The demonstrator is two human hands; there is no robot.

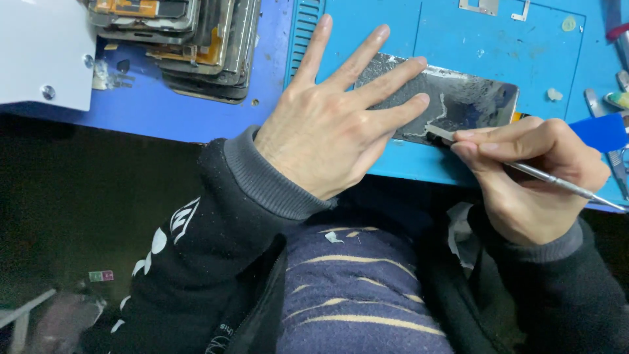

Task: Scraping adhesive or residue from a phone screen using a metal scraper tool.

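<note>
The left hand (327, 124) lies flat, fingers spread, grip open, covering the 9 o'clock end of the cracked, grey flat phone screen panel (458, 98). The panel rests on the blue ribbed work mat (406, 26) at the near desk edge; its glass appears shattered and dull (detail hard to resolve). The right hand (531, 177) pinches a thin metal pry tool (524, 169), tip touching the panel's 6 o'clock edge. A stack of phone frames (196, 39) at 11 o'clock is cut off.

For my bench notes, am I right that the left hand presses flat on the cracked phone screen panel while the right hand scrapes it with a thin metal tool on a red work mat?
Not quite: the work mat is blue, as the head view shows.
</note>
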